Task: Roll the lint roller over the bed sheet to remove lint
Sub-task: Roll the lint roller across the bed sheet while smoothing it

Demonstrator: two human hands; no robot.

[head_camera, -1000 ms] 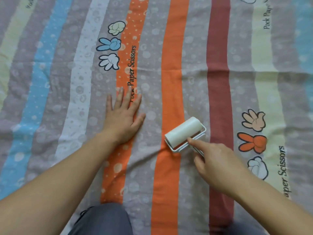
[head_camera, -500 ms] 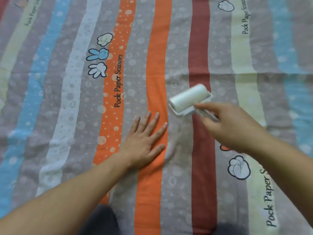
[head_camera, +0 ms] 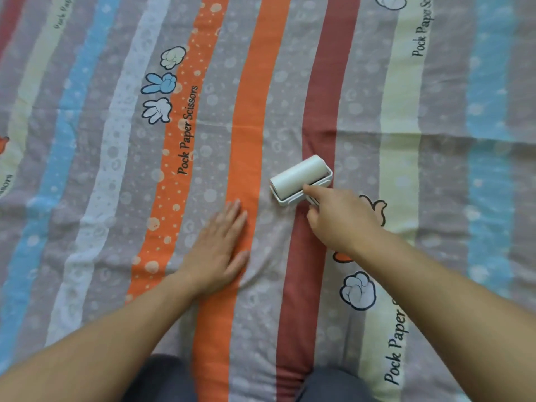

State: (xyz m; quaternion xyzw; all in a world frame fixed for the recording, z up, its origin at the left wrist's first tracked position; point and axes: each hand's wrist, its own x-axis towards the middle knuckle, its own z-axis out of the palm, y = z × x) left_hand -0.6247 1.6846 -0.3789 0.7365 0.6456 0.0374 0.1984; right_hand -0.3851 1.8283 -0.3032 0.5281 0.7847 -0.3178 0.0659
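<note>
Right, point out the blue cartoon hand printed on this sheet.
The two-fingered scissors hand, middle of the trio beside the dotted orange stripe. The fist above it is cream and the open hand below it white.

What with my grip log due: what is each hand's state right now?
Left hand: open, flat on the sheet.
Right hand: closed, holding the roller by its handle.
</note>
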